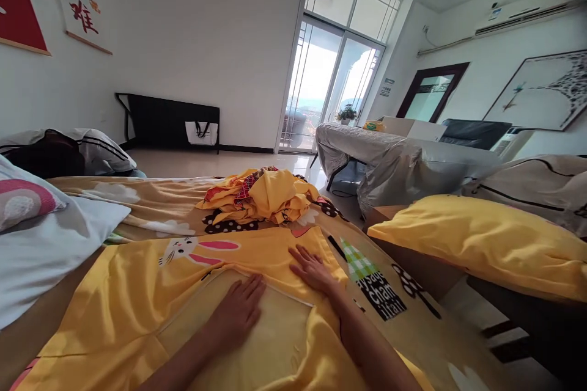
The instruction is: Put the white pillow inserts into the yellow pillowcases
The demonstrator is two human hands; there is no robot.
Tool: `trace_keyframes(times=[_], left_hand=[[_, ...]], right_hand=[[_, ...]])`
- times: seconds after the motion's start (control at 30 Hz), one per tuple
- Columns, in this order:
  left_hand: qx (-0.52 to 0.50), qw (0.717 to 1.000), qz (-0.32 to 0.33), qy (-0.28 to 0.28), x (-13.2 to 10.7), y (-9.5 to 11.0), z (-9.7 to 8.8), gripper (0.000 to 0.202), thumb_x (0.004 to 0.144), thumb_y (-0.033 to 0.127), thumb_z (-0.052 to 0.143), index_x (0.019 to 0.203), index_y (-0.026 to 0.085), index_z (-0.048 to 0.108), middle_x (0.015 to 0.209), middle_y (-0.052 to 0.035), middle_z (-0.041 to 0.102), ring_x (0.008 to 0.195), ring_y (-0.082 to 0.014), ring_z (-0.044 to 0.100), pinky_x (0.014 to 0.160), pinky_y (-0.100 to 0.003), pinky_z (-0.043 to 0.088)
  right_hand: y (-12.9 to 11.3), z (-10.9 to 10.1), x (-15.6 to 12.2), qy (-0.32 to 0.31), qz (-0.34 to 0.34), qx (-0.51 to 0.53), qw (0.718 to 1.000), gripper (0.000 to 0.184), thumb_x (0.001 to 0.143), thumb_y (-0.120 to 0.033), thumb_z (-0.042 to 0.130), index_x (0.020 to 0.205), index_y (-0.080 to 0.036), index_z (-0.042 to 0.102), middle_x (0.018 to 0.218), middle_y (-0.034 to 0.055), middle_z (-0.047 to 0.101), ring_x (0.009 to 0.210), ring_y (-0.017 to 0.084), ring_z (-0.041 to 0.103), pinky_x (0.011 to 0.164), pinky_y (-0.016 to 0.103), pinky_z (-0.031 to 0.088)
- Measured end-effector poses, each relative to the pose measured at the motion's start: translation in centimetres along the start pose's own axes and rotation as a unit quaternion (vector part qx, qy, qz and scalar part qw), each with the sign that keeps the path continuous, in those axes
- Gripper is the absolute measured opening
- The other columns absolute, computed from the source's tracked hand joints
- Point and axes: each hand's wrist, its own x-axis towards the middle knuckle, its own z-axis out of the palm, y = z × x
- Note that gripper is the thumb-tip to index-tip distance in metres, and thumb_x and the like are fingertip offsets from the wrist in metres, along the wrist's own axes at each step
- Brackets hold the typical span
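A yellow cloth printed with a white rabbit [114, 293] lies spread out in front of me, wrinkled at its left side. In its middle shows a paler yellow panel [275, 339] with a thin light edge; whether this is a separate piece, I cannot tell. My left hand [238, 311] rests flat on that panel, near its upper edge, fingers stretched out. To the right, my right hand [314, 270] lies on the yellow cloth close to its upper right corner, with its fingers spread. Neither hand grips anything.
Beyond the cloth sits a crumpled heap of yellow and plaid fabric [270, 195] on a patterned blanket [151, 195]. White pillows [55, 244] are at the left, a yellow pillow [486, 244] at the right. A plastic-covered table [394, 153] stands farther back.
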Motion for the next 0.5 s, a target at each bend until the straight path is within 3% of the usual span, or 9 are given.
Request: trace_keyframes(times=[0.13, 0.2, 0.27, 0.4, 0.5], left_hand=[[-0.015, 0.999, -0.026, -0.022, 0.0, 0.1, 0.7, 0.053, 0.096, 0.047, 0.021, 0.148, 0.033, 0.021, 0.157, 0.0012, 0.014, 0.144, -0.0203, 0.015, 0.117, -0.050, 0.014], [-0.016, 0.999, -0.030, -0.027, -0.2, 0.0, 0.6, 0.053, 0.096, 0.047, 0.021, 0.148, 0.033, 0.021, 0.157, 0.0012, 0.013, 0.144, -0.0204, 0.015, 0.117, -0.050, 0.014], [-0.017, 0.999, -0.027, -0.022, -0.3, 0.0, 0.6, 0.053, 0.096, 0.047, 0.022, 0.148, 0.032, 0.022, 0.157, 0.0001, 0.014, 0.144, -0.0213, 0.015, 0.117, -0.050, 0.016], [-0.013, 1.000, -0.020, -0.010, -0.2, -0.2, 0.8, 0.053, 0.096, 0.046, 0.024, 0.147, 0.032, 0.023, 0.156, -0.0003, 0.018, 0.143, -0.0207, 0.018, 0.116, -0.050, 0.018], [-0.017, 1.000, -0.018, -0.008, 0.1, -0.4, 0.6, 0.054, 0.096, 0.046, 0.024, 0.147, 0.030, 0.024, 0.156, -0.0024, 0.018, 0.144, -0.0204, 0.018, 0.116, -0.050, 0.016]], right_hand=[[2.2, 0.1, 3.1, 0.033, 0.068, -0.033, 0.997, 0.053, 0.097, -0.039, 0.024, 0.143, -0.017, 0.038, 0.152, 0.0125, 0.028, 0.143, 0.023, 0.019, 0.113, 0.049, 0.008], [1.6, 0.1, 3.9, 0.068, 0.085, -0.049, 0.993, 0.052, 0.097, -0.031, 0.025, 0.143, -0.010, 0.036, 0.152, 0.0189, 0.024, 0.143, 0.028, 0.016, 0.111, 0.052, 0.005], [0.5, 0.2, 4.0, 0.091, 0.076, -0.058, 0.991, 0.054, 0.097, -0.030, 0.022, 0.146, -0.010, 0.030, 0.152, 0.0199, 0.023, 0.142, 0.028, 0.018, 0.112, 0.051, 0.008], [-0.2, 0.9, 1.9, 0.065, 0.001, -0.065, 0.996, 0.049, 0.097, -0.040, 0.028, 0.144, -0.031, 0.035, 0.149, 0.0020, 0.038, 0.138, 0.018, 0.031, 0.111, 0.035, 0.021], [1.8, 0.6, -1.3, 0.070, 0.034, -0.081, 0.994, 0.050, 0.095, -0.038, 0.032, 0.141, -0.022, 0.042, 0.147, 0.0111, 0.039, 0.138, 0.025, 0.031, 0.111, 0.045, 0.018]])
